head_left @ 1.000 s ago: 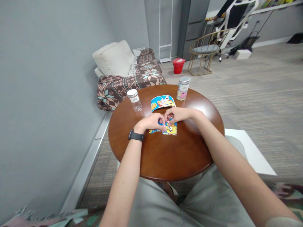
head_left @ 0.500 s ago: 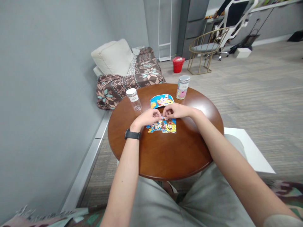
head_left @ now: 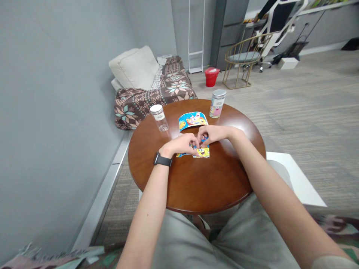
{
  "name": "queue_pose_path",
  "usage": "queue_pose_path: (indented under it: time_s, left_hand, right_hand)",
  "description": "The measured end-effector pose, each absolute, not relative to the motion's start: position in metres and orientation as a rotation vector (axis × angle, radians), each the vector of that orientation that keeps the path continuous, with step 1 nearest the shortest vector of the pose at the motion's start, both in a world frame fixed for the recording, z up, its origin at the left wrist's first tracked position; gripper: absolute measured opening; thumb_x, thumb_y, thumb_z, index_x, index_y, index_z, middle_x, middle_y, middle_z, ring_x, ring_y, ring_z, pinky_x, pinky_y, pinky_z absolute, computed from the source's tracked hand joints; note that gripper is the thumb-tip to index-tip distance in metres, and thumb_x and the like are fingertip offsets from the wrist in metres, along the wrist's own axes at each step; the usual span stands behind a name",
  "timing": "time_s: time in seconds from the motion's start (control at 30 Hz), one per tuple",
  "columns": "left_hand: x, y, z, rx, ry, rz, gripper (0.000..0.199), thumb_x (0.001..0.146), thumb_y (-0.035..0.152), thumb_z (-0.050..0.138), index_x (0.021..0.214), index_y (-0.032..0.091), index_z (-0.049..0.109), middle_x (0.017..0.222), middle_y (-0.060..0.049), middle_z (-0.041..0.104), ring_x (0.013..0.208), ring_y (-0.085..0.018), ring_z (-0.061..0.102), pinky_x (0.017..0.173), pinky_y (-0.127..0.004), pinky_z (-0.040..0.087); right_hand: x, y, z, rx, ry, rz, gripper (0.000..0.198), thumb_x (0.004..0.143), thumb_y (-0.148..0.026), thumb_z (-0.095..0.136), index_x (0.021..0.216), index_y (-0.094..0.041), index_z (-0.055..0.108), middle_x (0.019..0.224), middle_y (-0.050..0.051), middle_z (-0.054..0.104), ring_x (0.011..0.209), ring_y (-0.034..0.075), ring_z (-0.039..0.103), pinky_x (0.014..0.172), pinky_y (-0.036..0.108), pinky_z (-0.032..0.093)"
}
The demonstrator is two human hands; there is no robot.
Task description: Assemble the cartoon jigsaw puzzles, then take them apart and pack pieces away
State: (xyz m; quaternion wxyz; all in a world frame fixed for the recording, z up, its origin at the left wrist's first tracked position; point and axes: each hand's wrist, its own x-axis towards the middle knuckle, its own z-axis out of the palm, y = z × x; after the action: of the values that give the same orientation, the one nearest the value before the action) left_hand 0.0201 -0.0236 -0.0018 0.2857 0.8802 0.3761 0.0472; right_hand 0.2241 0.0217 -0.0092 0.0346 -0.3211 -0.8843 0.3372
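Note:
A partly joined jigsaw puzzle [head_left: 206, 152] in blue and yellow lies flat on the round brown table [head_left: 207, 186]. My left hand [head_left: 185, 144], with a black watch [head_left: 162, 160] at the wrist, covers its left part; the curled fingers press on the puzzle pieces. From the right, my right hand [head_left: 211, 133] comes down with thumb and fingers pinched at a piece near the puzzle's middle. The fingertips of both hands almost meet, and the piece between them is mostly hidden. Just behind the hands, a curved picture sheet [head_left: 193, 119] shows a colourful cartoon.
A clear jar with a white lid [head_left: 159, 117] stands at the table's back left. At the back right is a silver-lidded canister [head_left: 217, 104]. Beyond are a draped sofa [head_left: 151, 97], a red bin [head_left: 211, 76] and a gold-framed chair [head_left: 244, 58]. A person's arm [head_left: 265, 10] shows far back.
My left hand has shifted right and slightly nearer to me, over the puzzle. The right hand has moved a little right, its fingers now lower on the pieces.

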Motion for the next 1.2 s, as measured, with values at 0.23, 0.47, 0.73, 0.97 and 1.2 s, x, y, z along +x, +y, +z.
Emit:
queue_pose_path:
  time_s: [0.23,0.47,0.73,0.97,1.2]
  left_hand:
    - [0.018,-0.026,0.000,2.299,0.975,0.145,0.015,0.070,0.027,0.071,0.078,0.017,0.063,0.083,0.000,0.063,0.074,-0.014,0.055,0.065,-0.025,0.040]
    - [0.013,-0.025,0.001,2.220,1.116,0.303,0.008,0.079,0.021,0.057,0.084,0.017,0.061,0.078,0.000,0.064,0.071,-0.014,0.057,0.067,-0.025,0.043]
    - [0.010,-0.016,-0.010,2.538,1.375,0.478,0.009,0.081,0.018,0.052,0.080,0.017,0.061,0.086,-0.005,0.063,0.082,-0.019,0.058,0.076,-0.032,0.044]
    - [0.026,-0.027,-0.004,2.478,1.096,0.227,0.034,0.070,0.046,0.075,0.083,0.018,0.060,0.087,-0.002,0.058,0.084,-0.019,0.055,0.073,-0.030,0.044]
    - [0.033,-0.026,-0.009,2.439,1.019,0.204,0.031,0.074,0.036,0.074,0.099,0.020,0.065,0.096,-0.003,0.057,0.095,-0.020,0.054,0.082,-0.030,0.043]
  right_hand:
    - [0.226,0.020,-0.006,-0.957,-2.763,1.097,0.038,0.062,-0.047,0.079,0.087,-0.019,0.081,0.084,0.004,0.072,0.084,0.019,0.057,0.077,0.027,0.042]
    - [0.223,0.019,-0.006,-0.990,-2.756,1.131,0.036,0.062,-0.046,0.079,0.085,-0.018,0.081,0.087,0.005,0.074,0.088,0.020,0.060,0.081,0.027,0.043]
    - [0.223,0.018,-0.005,-1.017,-2.759,1.137,0.025,0.063,-0.039,0.077,0.075,-0.018,0.079,0.087,0.006,0.074,0.086,0.020,0.062,0.079,0.027,0.045]
    - [0.224,0.016,-0.002,-1.158,-2.677,1.015,0.022,0.072,-0.034,0.068,0.084,-0.015,0.073,0.081,0.005,0.072,0.074,0.016,0.060,0.066,0.024,0.044]
    - [0.229,0.020,-0.001,-1.357,-2.603,0.785,0.027,0.073,-0.011,0.055,0.090,-0.015,0.075,0.090,0.005,0.076,0.080,0.016,0.067,0.071,0.021,0.047]
